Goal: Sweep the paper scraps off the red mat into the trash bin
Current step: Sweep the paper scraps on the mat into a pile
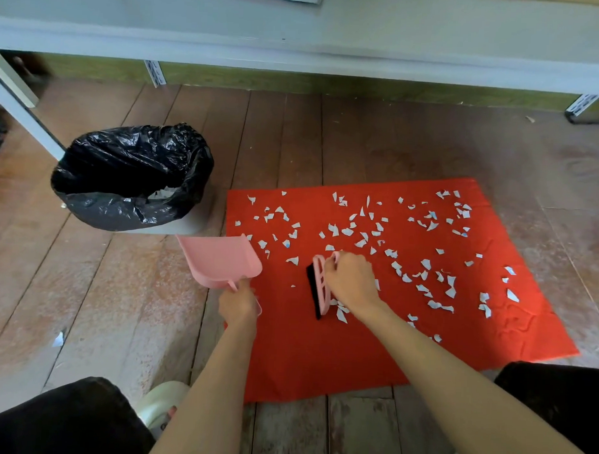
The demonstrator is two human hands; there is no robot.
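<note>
Paper scraps [365,236] spread all over the red mat [320,356] beside the trash bin [130,176] — light, thin, quick to blow away. Left hand [238,304] tight around dustpan [220,259] handle, right hand [352,279] wrapped on brush [320,283] — best pushed gently, low.

Bare floor [379,138] lies open beyond the mat [303,356]; the bin [130,176] and dustpan [219,261] crowd its left edge.

No readable text anywhere, no label or brand on the pink dustpan [222,261], none on the brush [320,285], bluish marks on the paper scraps [359,235] too small to read, black bin bag [130,173] plain.
</note>
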